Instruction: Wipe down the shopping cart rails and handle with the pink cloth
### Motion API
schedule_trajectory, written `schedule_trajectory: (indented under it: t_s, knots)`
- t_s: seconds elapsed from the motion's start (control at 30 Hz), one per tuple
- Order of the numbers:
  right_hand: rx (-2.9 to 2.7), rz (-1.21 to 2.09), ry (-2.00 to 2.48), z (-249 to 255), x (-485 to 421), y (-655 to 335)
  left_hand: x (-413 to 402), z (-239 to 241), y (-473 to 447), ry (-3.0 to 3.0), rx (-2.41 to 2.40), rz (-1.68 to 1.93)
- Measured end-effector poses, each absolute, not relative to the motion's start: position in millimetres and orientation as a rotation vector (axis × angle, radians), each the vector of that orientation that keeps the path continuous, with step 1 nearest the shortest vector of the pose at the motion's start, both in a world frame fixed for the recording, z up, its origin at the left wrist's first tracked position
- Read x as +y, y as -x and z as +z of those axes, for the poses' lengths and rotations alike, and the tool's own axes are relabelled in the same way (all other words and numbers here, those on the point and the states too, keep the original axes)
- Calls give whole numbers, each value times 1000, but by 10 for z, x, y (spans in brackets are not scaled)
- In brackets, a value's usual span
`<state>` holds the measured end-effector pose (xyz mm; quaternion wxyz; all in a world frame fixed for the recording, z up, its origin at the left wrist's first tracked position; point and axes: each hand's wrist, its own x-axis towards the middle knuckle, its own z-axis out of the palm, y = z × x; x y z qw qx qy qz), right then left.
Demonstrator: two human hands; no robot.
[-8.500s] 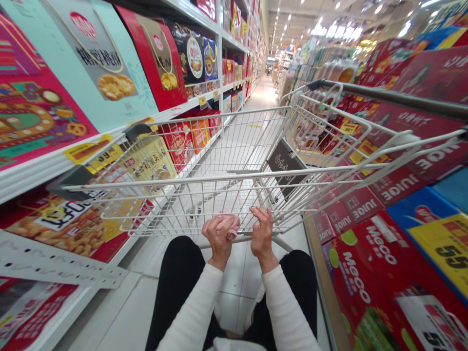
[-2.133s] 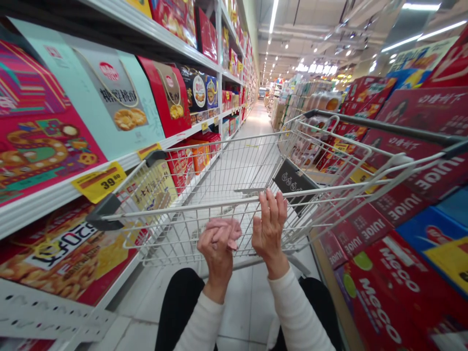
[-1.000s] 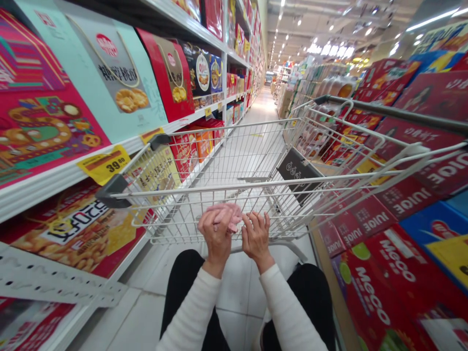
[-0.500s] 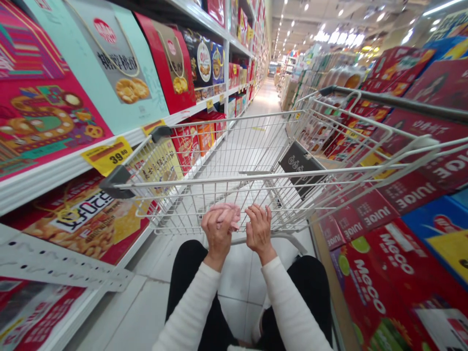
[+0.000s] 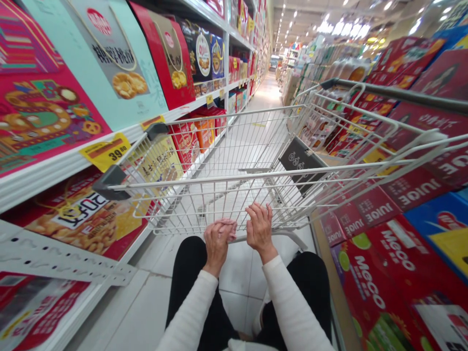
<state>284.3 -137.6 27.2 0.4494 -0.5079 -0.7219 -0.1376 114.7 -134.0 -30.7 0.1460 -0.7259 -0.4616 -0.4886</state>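
A wire shopping cart [image 5: 223, 179] stands sideways in front of my knees, its basket side facing me. My left hand [image 5: 218, 239] is closed round a folded pink cloth [image 5: 231, 230], most of it covered by my fingers, low against the wires of the basket. Beside it, a little higher, my right hand [image 5: 259, 226] has its bent fingers hooked on the wires. Inside the basket I see a dark grey panel [image 5: 302, 163]. The cart's grey push bar [image 5: 398, 95] is at the upper right.
Shelves on the left carry gift boxes, among them a mint-green box [image 5: 91, 53] and a yellow price tag [image 5: 106, 152]. Stacked red drink cartons [image 5: 387, 263] stand close on the right. Behind the cart, a tiled aisle [image 5: 268, 92] runs back.
My left hand has moved slightly down with the cloth, of which less shows now. My right hand keeps its place on the wires. The view has shifted a little.
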Motion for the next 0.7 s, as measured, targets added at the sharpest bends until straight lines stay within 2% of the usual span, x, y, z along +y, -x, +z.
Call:
schedule_trajectory:
  t_s: [0.23, 0.5, 0.7]
  knots:
    - [-1764, -342, 1239, 280, -1384, -2830, -1179, -42, -1222, 1908, -1249, -1617]
    - [-1785, -329, 1252, 244, -1370, -2845, -1377, -524, -1185, 2043, -1376, -1373]
    - [-1778, -369, 1247, 264, -1372, -2841, -1249, -144, -1212, 1919, -1316, -1618]
